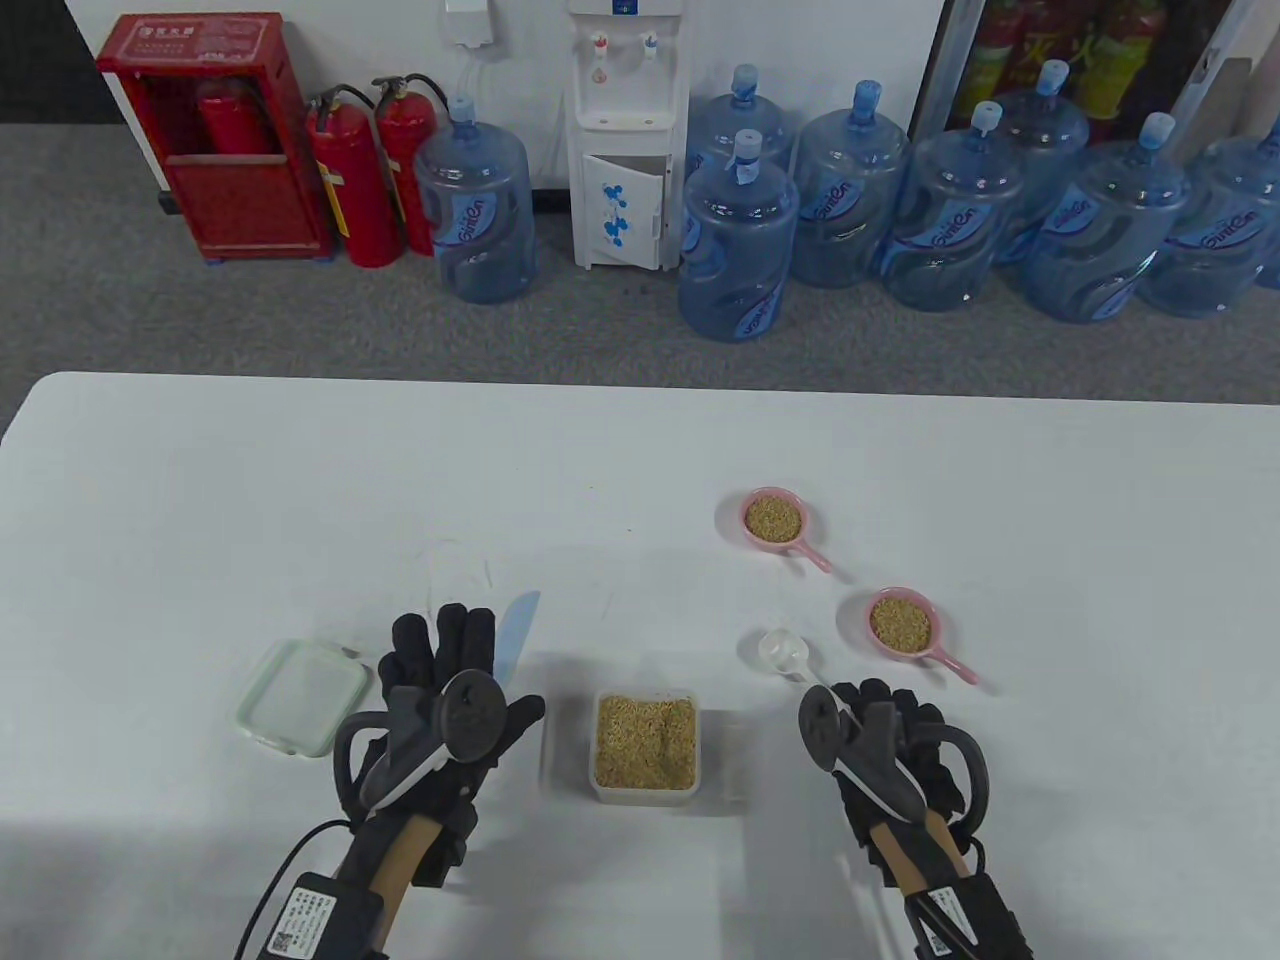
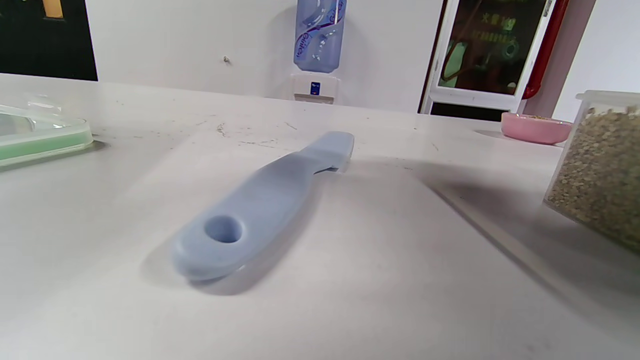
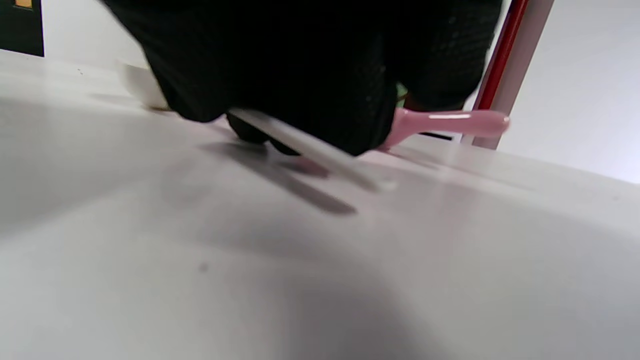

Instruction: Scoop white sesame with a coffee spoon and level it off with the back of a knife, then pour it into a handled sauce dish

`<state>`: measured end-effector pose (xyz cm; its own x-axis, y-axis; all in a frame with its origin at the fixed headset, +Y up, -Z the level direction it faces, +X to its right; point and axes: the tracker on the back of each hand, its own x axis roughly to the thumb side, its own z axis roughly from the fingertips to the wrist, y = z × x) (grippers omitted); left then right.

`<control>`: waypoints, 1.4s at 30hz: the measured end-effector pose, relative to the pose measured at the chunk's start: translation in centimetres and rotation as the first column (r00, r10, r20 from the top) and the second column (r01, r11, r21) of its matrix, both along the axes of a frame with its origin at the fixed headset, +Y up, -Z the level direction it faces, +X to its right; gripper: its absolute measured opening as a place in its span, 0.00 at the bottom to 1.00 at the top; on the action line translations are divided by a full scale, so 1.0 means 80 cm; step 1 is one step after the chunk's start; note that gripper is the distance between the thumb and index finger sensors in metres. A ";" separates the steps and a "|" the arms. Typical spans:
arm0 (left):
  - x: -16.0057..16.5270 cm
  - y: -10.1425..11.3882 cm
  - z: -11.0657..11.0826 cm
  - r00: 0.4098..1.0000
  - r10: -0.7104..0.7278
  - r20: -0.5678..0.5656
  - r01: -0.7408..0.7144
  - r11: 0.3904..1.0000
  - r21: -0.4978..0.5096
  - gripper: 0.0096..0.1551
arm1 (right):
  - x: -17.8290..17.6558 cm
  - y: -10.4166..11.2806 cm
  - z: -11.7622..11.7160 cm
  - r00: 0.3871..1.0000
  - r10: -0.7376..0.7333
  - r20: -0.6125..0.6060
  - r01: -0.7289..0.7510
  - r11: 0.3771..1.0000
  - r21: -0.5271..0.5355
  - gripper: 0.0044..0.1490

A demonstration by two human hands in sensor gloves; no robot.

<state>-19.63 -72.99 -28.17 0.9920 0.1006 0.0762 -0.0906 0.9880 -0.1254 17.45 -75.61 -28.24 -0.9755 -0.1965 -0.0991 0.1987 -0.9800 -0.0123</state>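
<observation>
The right hand (image 1: 885,735) pinched the coffee spoon (image 1: 785,652) handle; the left hand (image 1: 450,680) hovered relaxed over the knife (image 2: 265,200). Best grip both firmly before scooping.

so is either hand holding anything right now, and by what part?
Right hand pinches the spoon by its handle end; the bowl lies empty on the table. Left hand holds nothing: the knife lies free under it.
</observation>
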 end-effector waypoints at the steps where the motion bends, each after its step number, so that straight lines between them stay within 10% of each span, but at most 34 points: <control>1: 0.000 0.000 0.000 1.000 0.001 0.001 -0.001 1.000 -0.001 0.58 | -0.001 0.000 0.000 1.000 0.005 -0.003 -0.005 1.000 -0.006 0.25; 17: 0.004 -0.002 0.000 1.000 -0.006 0.024 0.007 1.000 -0.026 0.57 | -0.003 0.003 0.001 1.000 0.010 -0.003 -0.010 1.000 -0.016 0.32; 25: 0.004 -0.002 0.000 1.000 -0.007 0.025 0.007 1.000 -0.024 0.57 | 0.004 0.053 0.018 0.993 -0.113 -0.022 0.113 0.993 0.017 0.49; 36: -0.005 0.001 0.000 1.000 -0.007 -0.002 0.007 1.000 0.014 0.57 | 0.033 0.104 0.060 0.843 -0.472 -0.259 0.538 0.746 0.391 0.49; 42: -0.017 0.001 -0.004 0.998 -0.030 -0.052 0.032 0.999 0.022 0.56 | 0.056 0.072 0.046 0.918 -0.365 -0.156 0.396 0.862 0.317 0.54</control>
<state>-21.01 -72.93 -28.49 0.9973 0.0686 0.0267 -0.0657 0.9930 -0.0984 21.91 -69.87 -24.56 -0.9751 0.2216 -0.0030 -0.2063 -0.9124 -0.3534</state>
